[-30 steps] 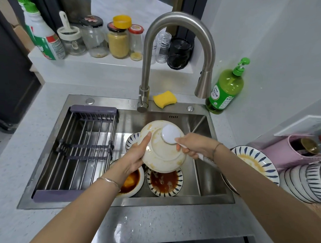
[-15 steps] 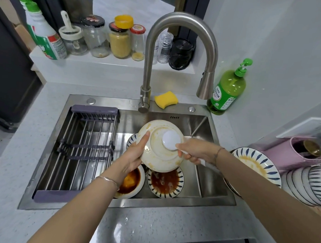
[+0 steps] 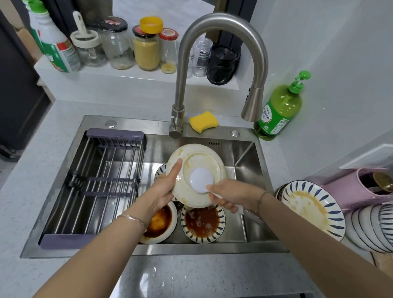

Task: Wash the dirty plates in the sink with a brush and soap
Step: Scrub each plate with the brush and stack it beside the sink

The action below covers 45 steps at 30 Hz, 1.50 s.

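Nearby counter (image 3: 186, 280): pale speckled stone, glossy, ran along the front of the sink.
Sink (image 3: 210, 247): brushed steel, rectangular basin.
Left hand (image 3: 165, 190): gripped the plate at its left rim, thumb laid across the underside, fingers behind it.
Plate (image 3: 190, 157): round cream ceramic, tilted, foot ring facing the camera, yellow greasy smears; held above the sink over the other dishes.
Right hand (image 3: 231, 195): curled tight round the brush handle.
Brush (image 3: 201, 180): round white plastic head, pressed on the plate's underside, low centre.
White bowl (image 3: 159, 223): on the basin floor, coated in brown sauce.
Dashed bowl (image 3: 202, 222): blue-dash rim, brown sauce, right beside the white bowl.
Rack (image 3: 101, 181): steel rods, purple-grey ends, spanned the sink's left half.
Leaf plate (image 3: 311, 208): blue-leaf rim, yellow smear, on the right counter.
Striped bowls (image 3: 375, 228): stacked on their sides, just beside the leaf plate.
Sponge (image 3: 203, 122): yellow, wavy-edged, by the faucet base.
Faucet (image 3: 218, 20): matte steel gooseneck.
Soap bottle (image 3: 281, 107): green plastic pump, back right corner.
Jars (image 3: 145, 49): glass, lined up on the ledge.
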Each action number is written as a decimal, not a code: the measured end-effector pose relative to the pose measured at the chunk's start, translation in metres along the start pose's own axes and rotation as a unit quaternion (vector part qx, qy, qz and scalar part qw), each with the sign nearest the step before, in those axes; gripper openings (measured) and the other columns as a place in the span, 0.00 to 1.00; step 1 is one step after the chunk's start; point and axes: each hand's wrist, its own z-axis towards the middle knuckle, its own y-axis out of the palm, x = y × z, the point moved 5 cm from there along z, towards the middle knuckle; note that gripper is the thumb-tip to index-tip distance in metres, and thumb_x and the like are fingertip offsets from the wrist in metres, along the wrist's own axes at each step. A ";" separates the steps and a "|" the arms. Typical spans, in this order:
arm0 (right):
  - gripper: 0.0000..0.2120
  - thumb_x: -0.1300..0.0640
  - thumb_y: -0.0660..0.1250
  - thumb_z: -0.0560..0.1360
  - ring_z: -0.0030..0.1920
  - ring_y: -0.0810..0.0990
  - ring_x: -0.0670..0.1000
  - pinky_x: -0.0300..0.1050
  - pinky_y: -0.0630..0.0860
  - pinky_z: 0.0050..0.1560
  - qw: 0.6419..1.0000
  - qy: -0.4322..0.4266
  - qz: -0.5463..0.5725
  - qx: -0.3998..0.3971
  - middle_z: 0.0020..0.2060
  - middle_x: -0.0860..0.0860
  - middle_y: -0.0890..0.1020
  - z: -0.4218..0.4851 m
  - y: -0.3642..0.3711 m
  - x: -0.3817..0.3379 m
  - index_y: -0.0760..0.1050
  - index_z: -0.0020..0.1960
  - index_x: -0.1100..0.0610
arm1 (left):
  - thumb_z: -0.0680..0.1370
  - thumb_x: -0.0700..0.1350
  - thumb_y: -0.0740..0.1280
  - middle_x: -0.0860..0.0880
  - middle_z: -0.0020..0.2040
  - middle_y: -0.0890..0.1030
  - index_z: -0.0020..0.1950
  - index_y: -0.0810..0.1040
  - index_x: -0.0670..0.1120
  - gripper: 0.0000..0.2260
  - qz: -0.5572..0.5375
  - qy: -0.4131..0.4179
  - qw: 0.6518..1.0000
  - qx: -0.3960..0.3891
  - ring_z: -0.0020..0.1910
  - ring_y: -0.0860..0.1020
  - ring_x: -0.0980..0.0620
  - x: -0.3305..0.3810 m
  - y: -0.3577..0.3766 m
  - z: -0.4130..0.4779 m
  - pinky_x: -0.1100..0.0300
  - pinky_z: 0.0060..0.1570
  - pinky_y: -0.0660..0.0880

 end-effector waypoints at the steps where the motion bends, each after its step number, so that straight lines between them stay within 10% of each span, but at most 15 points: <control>1: 0.16 0.50 0.53 0.83 0.21 0.61 0.44 0.34 0.60 0.21 1.000 -0.010 0.008 0.003 0.26 0.48 0.65 0.003 0.003 -0.006 0.70 0.43 0.58 | 0.77 0.59 0.65 0.42 0.55 0.84 0.64 0.76 0.43 0.23 0.004 0.000 1.000 -0.012 0.53 0.83 0.45 -0.003 0.003 0.000 0.53 0.43 0.82; 19: 0.18 0.51 0.52 0.83 0.18 0.60 0.43 0.35 0.59 0.19 0.987 -0.022 0.125 0.099 0.25 0.49 0.65 0.007 -0.026 0.006 0.69 0.39 0.58 | 0.77 0.57 0.66 0.44 0.55 0.84 0.66 0.76 0.43 0.23 0.005 -0.015 0.999 -0.031 0.54 0.83 0.47 -0.024 0.011 0.001 0.53 0.49 0.81; 25: 0.13 0.48 0.64 0.78 0.22 0.63 0.44 0.37 0.63 0.22 0.926 -0.135 0.280 0.216 0.27 0.49 0.69 -0.016 -0.052 0.042 0.74 0.47 0.59 | 0.75 0.63 0.60 0.44 0.63 0.80 0.68 0.74 0.47 0.28 -0.004 0.002 0.997 -0.081 0.63 0.78 0.45 -0.012 0.015 -0.006 0.45 0.68 0.69; 41: 0.27 0.32 0.62 0.72 0.19 0.61 0.44 0.35 0.57 0.20 0.876 -0.044 0.434 0.207 0.28 0.53 0.78 -0.036 -0.048 0.085 0.70 0.52 0.56 | 0.74 0.75 0.42 0.43 0.58 0.83 0.64 0.77 0.52 0.39 0.065 -0.160 0.970 -0.168 0.52 0.83 0.42 -0.014 0.059 -0.014 0.48 0.48 0.80; 45: 0.31 0.30 0.59 0.72 0.19 0.60 0.46 0.36 0.58 0.22 0.885 -0.081 0.379 0.259 0.29 0.58 0.80 -0.062 -0.069 0.092 0.75 0.46 0.61 | 0.81 0.53 0.57 0.37 0.68 0.75 0.68 0.74 0.44 0.20 0.028 -0.158 0.964 -0.210 0.58 0.79 0.36 -0.010 0.085 -0.013 0.42 0.49 0.81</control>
